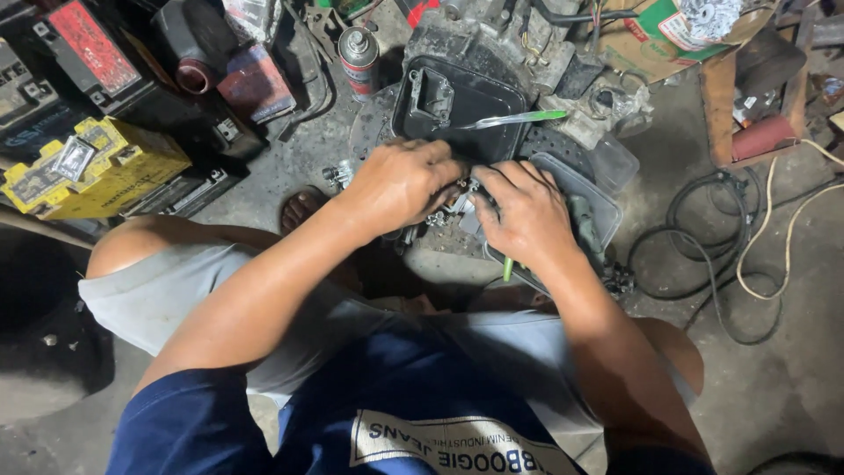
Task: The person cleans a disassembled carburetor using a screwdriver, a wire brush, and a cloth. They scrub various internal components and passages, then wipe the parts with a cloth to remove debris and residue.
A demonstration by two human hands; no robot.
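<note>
Both your left hand [400, 183] and right hand [526, 214] are clenched around a small grimy metal engine part [454, 206], held between them just above the clear plastic tray [607, 204]. It looks rigid, oily and slippery; grip its solid body, not the thin fittings.

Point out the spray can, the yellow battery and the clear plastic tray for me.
spray can [359, 56], head view, on its body.
yellow battery [97, 171], head view, on its top face.
clear plastic tray [607, 207], head view, on its right rim.
</note>
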